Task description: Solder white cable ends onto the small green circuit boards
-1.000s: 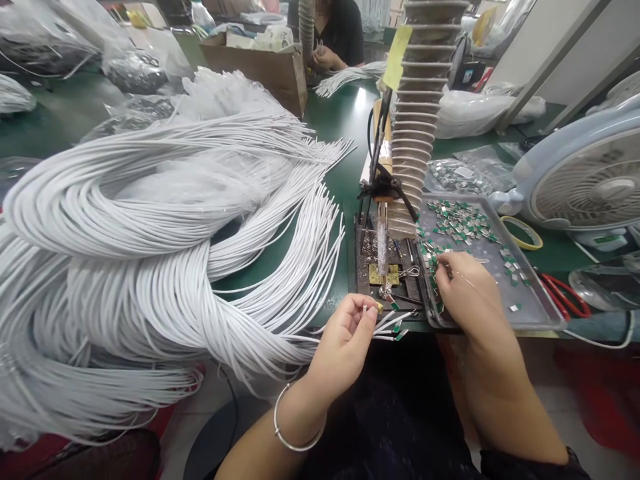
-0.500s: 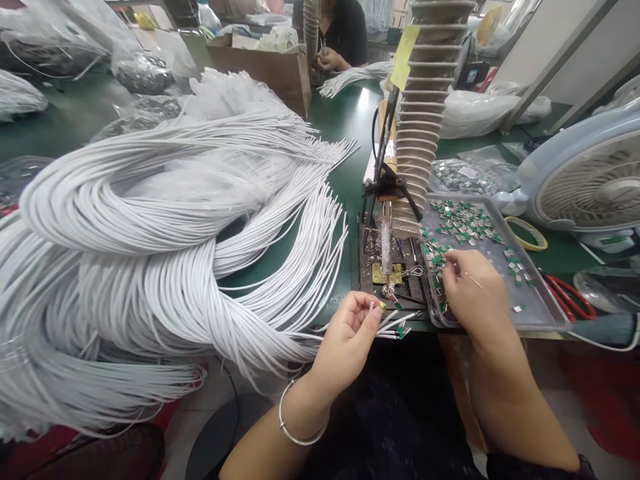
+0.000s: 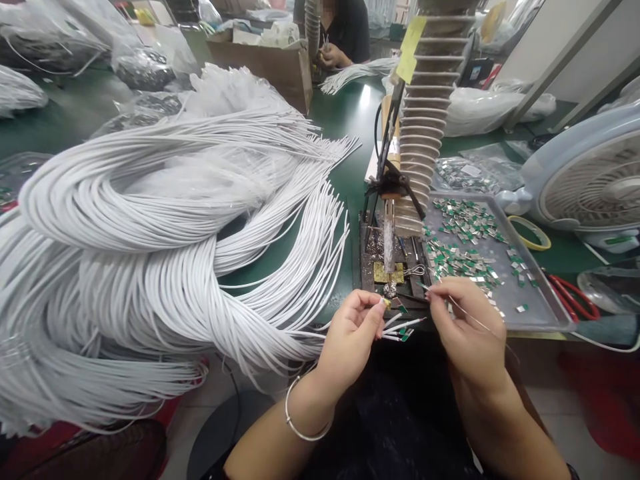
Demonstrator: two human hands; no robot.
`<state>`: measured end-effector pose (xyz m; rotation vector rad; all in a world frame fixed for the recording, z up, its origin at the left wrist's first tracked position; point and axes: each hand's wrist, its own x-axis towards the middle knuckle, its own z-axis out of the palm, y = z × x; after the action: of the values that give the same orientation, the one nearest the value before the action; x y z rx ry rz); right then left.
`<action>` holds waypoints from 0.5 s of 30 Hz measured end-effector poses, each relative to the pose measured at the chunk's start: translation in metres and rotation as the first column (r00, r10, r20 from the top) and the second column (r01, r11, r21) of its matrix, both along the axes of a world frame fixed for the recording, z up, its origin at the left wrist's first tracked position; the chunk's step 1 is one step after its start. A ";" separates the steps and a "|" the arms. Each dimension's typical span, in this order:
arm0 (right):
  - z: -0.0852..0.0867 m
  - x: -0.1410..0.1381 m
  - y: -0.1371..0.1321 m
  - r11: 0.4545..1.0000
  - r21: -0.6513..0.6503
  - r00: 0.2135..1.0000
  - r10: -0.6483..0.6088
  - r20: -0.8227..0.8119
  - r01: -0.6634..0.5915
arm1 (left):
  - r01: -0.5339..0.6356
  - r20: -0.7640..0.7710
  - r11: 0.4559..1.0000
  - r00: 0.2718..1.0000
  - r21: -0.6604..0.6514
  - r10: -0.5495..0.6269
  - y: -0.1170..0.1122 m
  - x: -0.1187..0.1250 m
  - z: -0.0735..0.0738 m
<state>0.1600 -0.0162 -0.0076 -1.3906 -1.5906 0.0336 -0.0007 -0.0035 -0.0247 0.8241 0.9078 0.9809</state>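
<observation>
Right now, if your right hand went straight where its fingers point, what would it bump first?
Your right hand would probably meet the dark soldering block first, though depth is hard to judge.

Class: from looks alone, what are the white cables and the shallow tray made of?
The white cables look like matte plastic-sheathed wire, given their smooth, soft bends. The tray seems dull grey metal, judging by its sheen and thin rim.

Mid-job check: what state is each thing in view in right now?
Left hand: shut on white cables, green-tipped ends sticking out.
Right hand: pinching a thin strand above the tray.
White cables: loose heap, ends fanned out.
Metal tray: flat, strewn with green-and-silver tabs.
Fan: upright; running or not, cannot tell.
Cardboard box: open.
</observation>
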 end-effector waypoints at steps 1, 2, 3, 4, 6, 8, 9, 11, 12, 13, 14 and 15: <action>-0.001 -0.001 0.000 1.000 0.005 1.000 0.000 -0.004 0.000 | 0.000 -0.017 1.000 1.000 0.009 0.000 0.000 0.000 -0.001; -0.002 -0.001 0.001 1.000 0.013 1.000 -0.001 -0.006 0.001 | 0.002 -0.038 1.000 0.999 0.023 -0.001 -0.001 -0.001 -0.002; -0.002 -0.001 0.001 1.000 0.020 1.000 -0.003 -0.008 0.003 | 0.008 -0.058 0.999 0.998 0.037 -0.006 -0.001 -0.002 -0.003; -0.002 -0.002 0.001 1.000 0.029 1.000 -0.004 -0.012 0.004 | 0.016 -0.073 0.999 0.997 0.047 -0.012 -0.001 -0.002 -0.003; -0.001 -0.003 0.000 0.999 0.037 0.999 0.012 -0.039 -0.011 | 0.034 -0.085 0.998 0.996 0.050 -0.030 -0.001 -0.004 -0.003; 0.000 -0.006 -0.003 0.998 0.029 0.995 0.052 -0.082 -0.050 | 0.051 -0.081 0.998 0.996 0.035 -0.048 0.000 -0.004 -0.002; 0.000 -0.008 -0.004 0.997 0.018 0.992 0.078 -0.103 -0.077 | 0.055 -0.078 0.998 0.996 0.027 -0.053 0.000 -0.004 -0.001; 0.000 -0.013 -0.007 0.992 0.004 0.983 0.127 -0.134 -0.128 | 0.054 -0.066 0.998 0.996 0.018 -0.053 0.001 -0.003 0.002; 0.000 -0.015 -0.009 0.989 0.002 0.979 0.146 -0.143 -0.147 | 0.050 -0.057 0.999 0.997 0.014 -0.049 0.001 -0.002 0.003; -0.001 -0.016 -0.010 0.987 0.001 0.975 0.161 -0.153 -0.163 | 0.043 -0.046 0.999 0.998 0.011 -0.042 0.001 -0.002 0.004; -0.002 -0.018 -0.010 0.985 0.004 0.973 0.169 -0.160 -0.171 | 0.033 -0.035 0.999 0.999 0.011 -0.033 0.001 -0.001 0.005; -0.003 -0.020 -0.011 0.986 0.006 0.972 0.168 -0.163 -0.169 | 0.022 -0.026 1.000 0.999 0.012 -0.022 0.001 0.000 0.006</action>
<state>0.1405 -0.0268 -0.0109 -1.2225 -1.5681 0.2492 -0.0007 -0.0022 -0.0184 0.8573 0.9141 0.9593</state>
